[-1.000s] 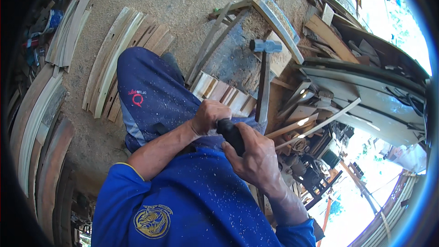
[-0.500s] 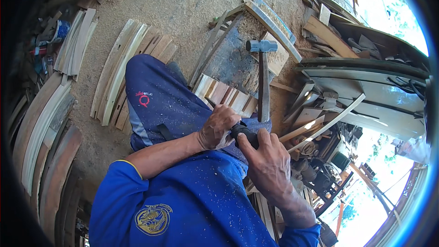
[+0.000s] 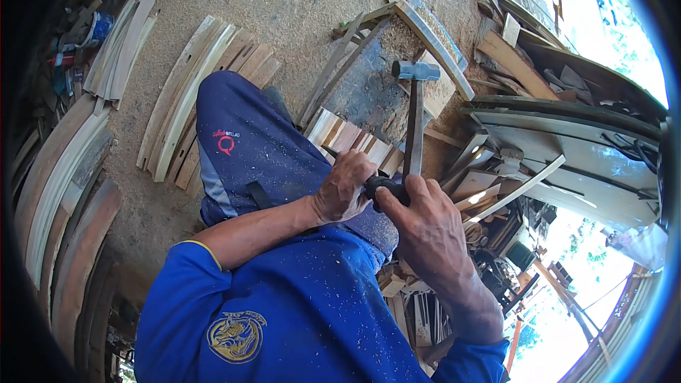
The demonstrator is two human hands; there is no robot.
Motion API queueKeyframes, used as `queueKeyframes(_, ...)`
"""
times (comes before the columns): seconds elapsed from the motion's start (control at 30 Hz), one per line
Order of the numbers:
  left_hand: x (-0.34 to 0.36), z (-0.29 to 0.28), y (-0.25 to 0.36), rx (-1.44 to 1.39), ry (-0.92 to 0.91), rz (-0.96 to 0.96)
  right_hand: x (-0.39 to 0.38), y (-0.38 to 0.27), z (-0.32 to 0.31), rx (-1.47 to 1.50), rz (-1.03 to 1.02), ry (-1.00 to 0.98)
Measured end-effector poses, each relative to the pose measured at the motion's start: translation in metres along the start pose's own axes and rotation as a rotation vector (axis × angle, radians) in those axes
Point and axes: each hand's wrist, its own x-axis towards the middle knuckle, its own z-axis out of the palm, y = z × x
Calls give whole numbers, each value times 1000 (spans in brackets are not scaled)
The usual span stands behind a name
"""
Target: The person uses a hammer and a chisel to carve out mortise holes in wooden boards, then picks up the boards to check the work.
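Observation:
A chisel with a thick black handle (image 3: 388, 189) lies slantwise across my lap. My left hand (image 3: 344, 188) is closed around its front part, and a narrow dark tip shows just beyond the fingers. The fingers of my right hand (image 3: 429, 230) grip the back end of the handle. Directly ahead of both hands is a row of light and brown wood strips (image 3: 355, 140), side by side. The left hand is close to the near edge of these strips; whether the tip touches them I cannot tell. A hammer (image 3: 414, 124) with a grey-blue head rests beside them on the right.
Curved wooden slats (image 3: 186, 96), some with slots, lie in stacks on the left. A dark work surface (image 3: 369, 78) strewn with sawdust is ahead, edged by a curved wood piece (image 3: 434, 46). Scrap wood (image 3: 521, 64) and large pale boards (image 3: 560, 152) crowd the right.
My right hand has shifted slightly to the right, and the chisel handle lies at a flatter slant. Both hands keep their hold. The whole view has moved a little.

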Motion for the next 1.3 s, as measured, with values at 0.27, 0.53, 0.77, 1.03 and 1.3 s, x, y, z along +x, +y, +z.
queueKeyframes(0.27, -7, -8, -17, -125, 58, -75, 25, -26, 2, -10, -56, -50)
queueKeyframes(0.53, -28, -16, -23, -103, -14, 48, -3, -87, 49, -425, 2, 49)
queueKeyframes(0.77, 11, -24, -21, -90, -134, 324, -18, -100, 66, -539, 60, 39)
queueKeyframes(1.03, 34, -1, 3, 173, -257, 540, -48, -36, 52, 412, 584, -17)
queueKeyframes(1.3, 59, -6, 19, 385, -327, 512, -31, 41, 141, 594, 526, 563)
